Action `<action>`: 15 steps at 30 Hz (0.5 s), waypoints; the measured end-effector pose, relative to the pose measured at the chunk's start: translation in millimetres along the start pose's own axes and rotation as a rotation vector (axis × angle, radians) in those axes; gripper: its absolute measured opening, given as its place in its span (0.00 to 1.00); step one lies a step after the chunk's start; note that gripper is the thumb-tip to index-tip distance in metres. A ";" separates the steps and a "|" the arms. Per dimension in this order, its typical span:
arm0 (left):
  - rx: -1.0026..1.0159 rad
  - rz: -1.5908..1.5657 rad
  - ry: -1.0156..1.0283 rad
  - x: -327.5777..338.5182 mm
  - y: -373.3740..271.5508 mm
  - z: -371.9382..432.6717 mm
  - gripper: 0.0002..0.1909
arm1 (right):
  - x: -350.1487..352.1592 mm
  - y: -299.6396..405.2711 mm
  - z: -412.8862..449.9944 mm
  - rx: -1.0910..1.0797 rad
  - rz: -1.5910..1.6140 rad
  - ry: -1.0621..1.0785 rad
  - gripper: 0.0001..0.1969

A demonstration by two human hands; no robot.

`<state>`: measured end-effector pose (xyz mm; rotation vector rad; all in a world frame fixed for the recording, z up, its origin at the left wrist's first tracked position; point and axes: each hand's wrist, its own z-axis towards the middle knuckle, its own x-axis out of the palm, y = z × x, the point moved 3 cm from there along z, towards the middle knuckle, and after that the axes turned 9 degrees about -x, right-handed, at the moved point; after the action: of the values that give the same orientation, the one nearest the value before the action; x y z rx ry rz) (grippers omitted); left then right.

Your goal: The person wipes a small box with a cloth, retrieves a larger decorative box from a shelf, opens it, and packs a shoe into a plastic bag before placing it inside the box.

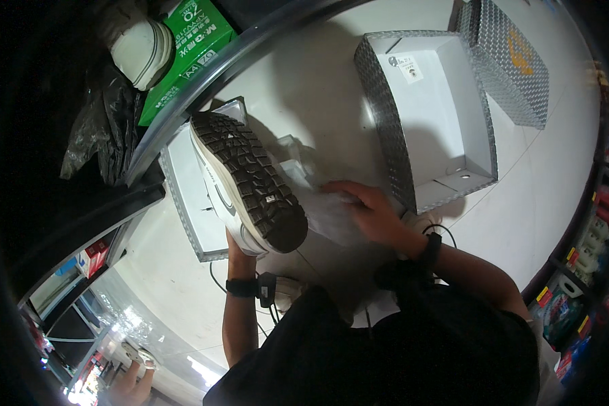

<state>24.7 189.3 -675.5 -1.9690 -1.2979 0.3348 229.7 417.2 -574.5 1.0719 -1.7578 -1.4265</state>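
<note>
A white shoe (pixel 226 200) hangs in front of me, its black lugged sole turned up toward my view. My left hand (pixel 234 243) holds it from behind and underneath; the shoe hides most of the fingers. To its right, my right hand (pixel 375 215) has its fingers bent at a translucent whitish wrapping (pixel 330 215), seemingly gripping it, though blur softens the contact. Beyond the shoe, a crumpled pale piece of wrapping (pixel 297 170) lies near the floor. Partly covered by the shoe is a shallow white-lined tray or lid (pixel 182 188) with a grey patterned edge.
An open grey patterned box (pixel 434 101), white inside, rests on the pale floor (pixel 325 96). Against it stands another patterned piece (pixel 517 66) with orange marking. Behind a metal-edged ledge (pixel 203 86) are a green carton (pixel 195 56), a pale shoe (pixel 142 56) and black plastic (pixel 111 122).
</note>
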 end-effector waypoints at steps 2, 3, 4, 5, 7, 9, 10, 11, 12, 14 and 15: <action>-0.002 0.050 -0.032 -11.6 3.2 0.4 0.27 | -3.9 10.4 -1.6 -0.013 -0.084 0.056 0.31; -0.006 0.071 -0.041 -14.2 4.1 -0.2 0.27 | -6.8 14.1 -3.6 -0.025 -0.175 0.110 0.29; -0.007 0.092 -0.046 -16.9 4.9 -1.0 0.27 | -10.1 14.1 -6.8 -0.024 -0.173 0.112 0.29; -0.009 0.112 -0.047 -20.3 4.6 -4.0 0.27 | -13.5 12.3 -10.7 0.025 -0.302 0.115 0.28; -0.018 0.159 -0.041 -27.4 4.9 -13.3 0.26 | -15.3 18.3 -13.8 0.075 -0.429 0.118 0.27; -0.034 0.199 -0.024 -36.4 4.7 -30.2 0.26 | -15.4 28.6 -15.9 0.223 -0.802 0.288 0.27; -0.044 0.216 -0.022 -41.8 3.4 -37.9 0.26 | -13.9 29.5 -17.7 0.223 -0.802 0.288 0.27; -0.051 0.235 -0.018 -46.5 1.0 -45.7 0.26 | -13.2 35.1 -18.1 0.082 -0.870 0.201 0.30; -0.055 0.251 -0.018 -51.1 -0.9 -52.3 0.26 | -12.3 42.8 -14.8 0.009 -0.902 0.159 0.31; -0.053 0.278 -0.024 -58.8 -6.6 -63.4 0.25 | -10.4 66.7 2.0 -0.083 -0.829 0.059 0.33; -0.049 0.291 -0.025 -60.4 -9.3 -67.0 0.25 | -9.1 76.0 15.1 -0.102 -0.728 0.000 0.34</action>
<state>29.5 109.2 -633.2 -2.2053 -1.0420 0.4728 205.6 438.6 -503.5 1.7562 -1.3153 -1.8980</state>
